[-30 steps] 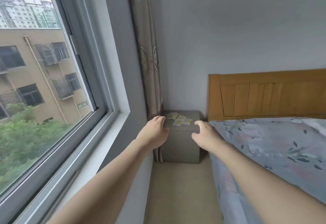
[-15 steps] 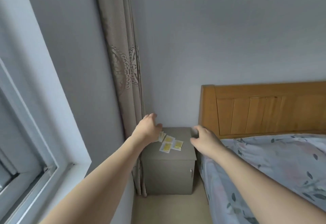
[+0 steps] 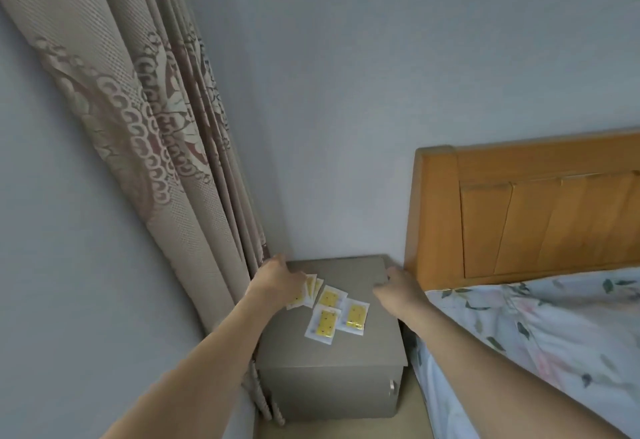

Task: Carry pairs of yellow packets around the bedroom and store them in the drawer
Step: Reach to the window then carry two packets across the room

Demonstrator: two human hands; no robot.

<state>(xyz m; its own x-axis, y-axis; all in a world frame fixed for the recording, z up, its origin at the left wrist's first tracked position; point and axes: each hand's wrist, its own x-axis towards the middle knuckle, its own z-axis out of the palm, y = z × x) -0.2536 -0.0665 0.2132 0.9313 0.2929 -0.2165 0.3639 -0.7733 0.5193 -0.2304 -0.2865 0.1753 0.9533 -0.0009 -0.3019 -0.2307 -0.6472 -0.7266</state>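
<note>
Head view: left hand [image 3: 278, 283] covers the fanned yellow packets [image 3: 311, 288] at the nightstand [image 3: 346, 366]'s left; whether it grips, cannot tell. Right hand [image 3: 398, 286] hovers loosely curled, empty, farther away.

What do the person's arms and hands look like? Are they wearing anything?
Both arms are bare, with no sleeves showing. The left hand and the right hand wear no gloves, and no watch, bracelet or ring can be seen. Two plain bare arms reach in from the bottom.

grey nightstand [image 3: 360, 348], yellow packets [image 3: 329, 310] scattered on top
</note>
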